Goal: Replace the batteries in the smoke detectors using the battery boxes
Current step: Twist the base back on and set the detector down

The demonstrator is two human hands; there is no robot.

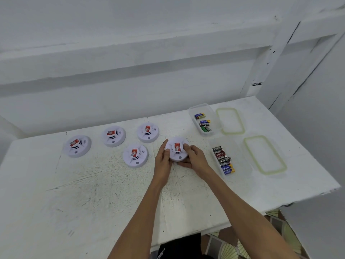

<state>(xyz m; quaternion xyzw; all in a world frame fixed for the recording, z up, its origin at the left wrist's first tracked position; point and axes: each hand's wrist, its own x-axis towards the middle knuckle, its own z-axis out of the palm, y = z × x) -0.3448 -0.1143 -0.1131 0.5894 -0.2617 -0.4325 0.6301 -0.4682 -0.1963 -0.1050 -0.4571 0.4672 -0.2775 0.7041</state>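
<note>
Both my hands grip one round white smoke detector [177,148] with a red label, face up, near the table's middle right. My left hand [162,158] wraps its left side and my right hand [195,157] wraps its right and near side. Several more detectors lie face up to the left, the nearest [135,155] beside my left hand, others at the back [148,132], [113,136] and far left [77,146]. Two clear battery boxes stand open on the right: the far box [214,120] with a few batteries, the near box [233,156] with several.
Two clear lids with green seals lie right of the boxes, one far [230,120] and one near [265,155]. The white table [93,193] ends at a front edge close to my body and a right edge past the lids. A white wall runs behind.
</note>
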